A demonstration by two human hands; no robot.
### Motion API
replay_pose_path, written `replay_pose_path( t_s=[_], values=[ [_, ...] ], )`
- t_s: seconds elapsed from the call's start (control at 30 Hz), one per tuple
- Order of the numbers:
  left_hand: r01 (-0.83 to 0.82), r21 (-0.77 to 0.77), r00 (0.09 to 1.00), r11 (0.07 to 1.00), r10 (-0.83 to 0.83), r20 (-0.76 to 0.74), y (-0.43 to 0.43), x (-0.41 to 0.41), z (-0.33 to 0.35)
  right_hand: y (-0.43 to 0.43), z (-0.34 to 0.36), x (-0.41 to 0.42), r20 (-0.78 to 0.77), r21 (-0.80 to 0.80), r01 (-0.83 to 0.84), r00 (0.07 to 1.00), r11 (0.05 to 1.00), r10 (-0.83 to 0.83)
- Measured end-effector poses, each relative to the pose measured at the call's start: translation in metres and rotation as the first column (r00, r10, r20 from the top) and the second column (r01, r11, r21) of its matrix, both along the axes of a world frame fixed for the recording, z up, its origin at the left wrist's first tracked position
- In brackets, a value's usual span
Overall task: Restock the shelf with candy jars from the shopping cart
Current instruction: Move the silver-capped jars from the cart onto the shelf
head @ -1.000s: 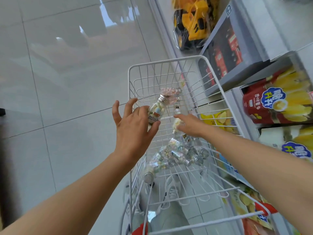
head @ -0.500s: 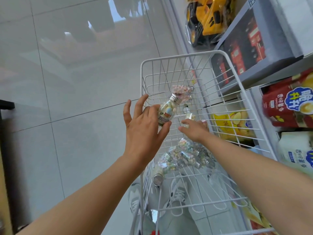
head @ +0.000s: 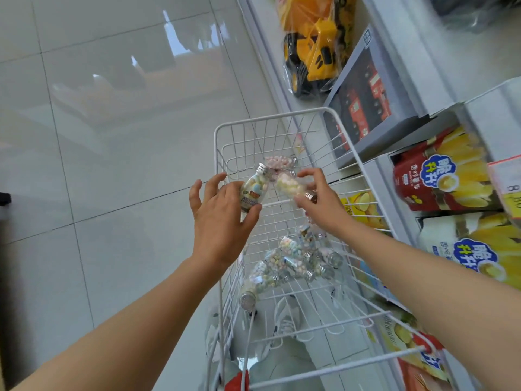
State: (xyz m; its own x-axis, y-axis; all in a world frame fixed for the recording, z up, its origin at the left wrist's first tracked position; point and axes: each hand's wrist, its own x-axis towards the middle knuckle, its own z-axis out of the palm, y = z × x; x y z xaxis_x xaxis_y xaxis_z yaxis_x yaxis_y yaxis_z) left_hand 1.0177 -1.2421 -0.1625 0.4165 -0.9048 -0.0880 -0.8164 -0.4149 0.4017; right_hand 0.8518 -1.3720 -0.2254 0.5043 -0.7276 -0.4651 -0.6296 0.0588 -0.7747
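Observation:
A white wire shopping cart point(head: 217, 153) stands beside the shelf. My left hand point(head: 220, 218) grips a clear candy jar point(head: 252, 190) with a silver cap and pastel candies, held above the cart's left side. My right hand point(head: 321, 201) holds a second jar point(head: 290, 184) of pale yellow and pink candies, tilted, just right of the first. Several more candy jars point(head: 290, 261) lie in a heap on the cart's floor. One jar of pink candies point(head: 279, 162) lies at the cart's far end.
The shelf unit point(head: 439, 80) runs along the right with red and white snack boxes point(head: 439, 176), a dark boxed toy point(head: 363, 105) and a yellow toy truck point(head: 313, 55). Glossy tiled floor point(head: 98, 165) spreads to the left. Shoes show under the cart.
My right hand has come up out of the heap holding a jar and now sits level with my left hand. The view has tilted, showing more of the shelf.

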Motion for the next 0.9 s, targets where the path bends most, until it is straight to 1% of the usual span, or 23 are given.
replay_pose_path(
  t_s=[0.07,0.13,0.23,0.3,0.43,0.5,0.6,0.7,0.8,0.83,0.9],
  values=[
    [-0.025,-0.011,0.999,1.0,0.025,-0.04,-0.006,-0.001,0.01,-0.006,0.025,0.001,0.109,0.081,0.055,0.992,0.995,-0.063],
    [-0.071,-0.023,0.993,0.997,0.069,-0.1,-0.015,-0.001,0.022,-0.012,0.046,0.002,0.178,0.158,0.117,0.973,0.981,-0.144],
    [-0.152,-0.024,0.958,0.988,0.141,-0.251,-0.032,0.0,0.045,-0.021,0.075,0.003,0.222,0.185,0.214,0.941,0.959,-0.253],
    [-0.162,-0.036,0.927,0.986,0.14,-0.349,-0.045,0.003,0.057,-0.024,0.095,0.003,0.261,0.199,0.288,0.906,0.937,-0.334],
    [-0.064,-0.071,0.889,0.995,0.025,-0.457,-0.066,0.011,0.084,-0.029,0.136,0.003,0.263,0.171,0.396,0.864,0.902,-0.429],
    [-0.011,-0.072,0.851,0.997,-0.028,-0.524,-0.074,0.014,0.102,-0.029,0.153,0.003,0.267,0.158,0.448,0.839,0.88,-0.475],
    [0.061,-0.066,0.76,0.996,-0.089,-0.644,-0.083,0.018,0.131,-0.024,0.178,0.004,0.268,0.155,0.523,0.794,0.838,-0.545],
    [0.158,-0.072,0.688,0.985,-0.162,-0.707,-0.092,0.022,0.159,-0.014,0.203,0.005,0.272,0.145,0.565,0.767,0.812,-0.582],
    [0.211,-0.053,0.568,0.976,-0.167,-0.806,-0.095,0.016,0.187,0.0,0.233,0.003,0.297,0.154,0.624,0.711,0.766,-0.638],
    [0.218,-0.062,0.533,0.974,-0.172,-0.828,-0.095,0.013,0.196,0.005,0.242,0.001,0.308,0.16,0.644,0.687,0.748,-0.658],
    [0.252,-0.092,0.496,0.963,-0.21,-0.842,-0.092,0.003,0.21,0.018,0.263,-0.007,0.33,0.15,0.659,0.669,0.737,-0.665]
  ],
)
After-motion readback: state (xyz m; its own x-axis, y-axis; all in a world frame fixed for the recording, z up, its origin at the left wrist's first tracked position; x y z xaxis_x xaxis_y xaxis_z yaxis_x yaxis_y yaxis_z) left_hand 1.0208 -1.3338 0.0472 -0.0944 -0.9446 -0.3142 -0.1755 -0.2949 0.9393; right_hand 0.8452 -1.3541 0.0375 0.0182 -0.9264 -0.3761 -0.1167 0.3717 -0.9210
